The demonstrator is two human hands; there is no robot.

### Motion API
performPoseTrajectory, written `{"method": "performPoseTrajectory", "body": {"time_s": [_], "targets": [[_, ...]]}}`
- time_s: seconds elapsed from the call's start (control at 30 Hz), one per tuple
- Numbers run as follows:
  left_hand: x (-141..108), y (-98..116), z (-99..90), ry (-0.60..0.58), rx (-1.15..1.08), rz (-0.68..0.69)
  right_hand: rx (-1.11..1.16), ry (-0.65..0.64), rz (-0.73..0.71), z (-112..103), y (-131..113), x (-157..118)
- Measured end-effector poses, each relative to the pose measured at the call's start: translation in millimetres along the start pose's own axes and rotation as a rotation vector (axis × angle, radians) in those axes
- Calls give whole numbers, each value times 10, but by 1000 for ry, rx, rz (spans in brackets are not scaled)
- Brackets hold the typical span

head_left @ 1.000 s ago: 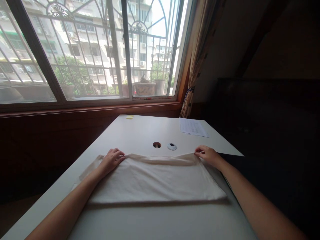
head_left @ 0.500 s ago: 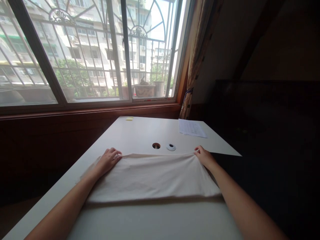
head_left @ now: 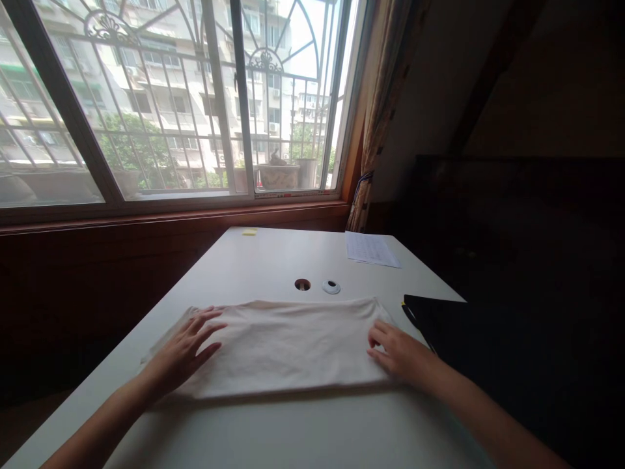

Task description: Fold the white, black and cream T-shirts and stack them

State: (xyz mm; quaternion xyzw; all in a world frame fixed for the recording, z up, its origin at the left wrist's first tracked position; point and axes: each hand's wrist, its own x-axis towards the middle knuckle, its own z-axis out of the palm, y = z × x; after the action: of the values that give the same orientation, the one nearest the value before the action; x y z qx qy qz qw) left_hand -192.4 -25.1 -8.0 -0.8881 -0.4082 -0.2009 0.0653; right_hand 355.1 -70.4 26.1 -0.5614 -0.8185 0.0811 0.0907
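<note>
A folded cream-white cloth (head_left: pixel 293 352) lies as a long flat strip across the table, with faint creases on its upper layer. Over its left end, my left hand (head_left: pixel 188 342) rests with fingers spread and holds nothing. My right hand (head_left: pixel 388 348) is at the right end of the cloth, fingers loosely curled, thumb apart from them and nothing gripped. Whether its fingertips touch the fabric I cannot tell. The cloth's far right corner is uncovered, while part of its left end is hidden under my left hand.
The white table (head_left: pixel 303 430) has a round cable hole (head_left: pixel 303 284) beyond the cloth, with a white ring-shaped cover (head_left: pixel 331 286) beside it. Printed papers (head_left: pixel 372 249) and a yellow sticky note (head_left: pixel 249 232) lie farther back. A black item (head_left: pixel 434 319) is at the right edge.
My right hand has let go of the cloth's far right corner and come nearer. My left hand has drawn back slightly, its fingers now spread. The cloth's right end lies looser.
</note>
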Motion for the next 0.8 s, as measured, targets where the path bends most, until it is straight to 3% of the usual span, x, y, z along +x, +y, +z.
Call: {"method": "performPoseTrajectory", "body": {"time_s": [0.13, 0.3, 0.5, 0.7, 0.8], "targets": [[-499, 129, -76, -158, 77, 18, 105, -79, -9, 108, -147, -510], [-954, 59, -147, -227, 180, -27, 119, 56, 27, 335, -39, -966], [-1083, 1, -344, -134, 177, 31, 13, 204, -8, 431, -35, -1166], [-1266, -96, -598, -175, 86, 8, -267, 338, -104, 451, 157, -1242], [-1311, -112, -651, -187, 78, -64, -349, 313, -95, 390, 191, -1257]]}}
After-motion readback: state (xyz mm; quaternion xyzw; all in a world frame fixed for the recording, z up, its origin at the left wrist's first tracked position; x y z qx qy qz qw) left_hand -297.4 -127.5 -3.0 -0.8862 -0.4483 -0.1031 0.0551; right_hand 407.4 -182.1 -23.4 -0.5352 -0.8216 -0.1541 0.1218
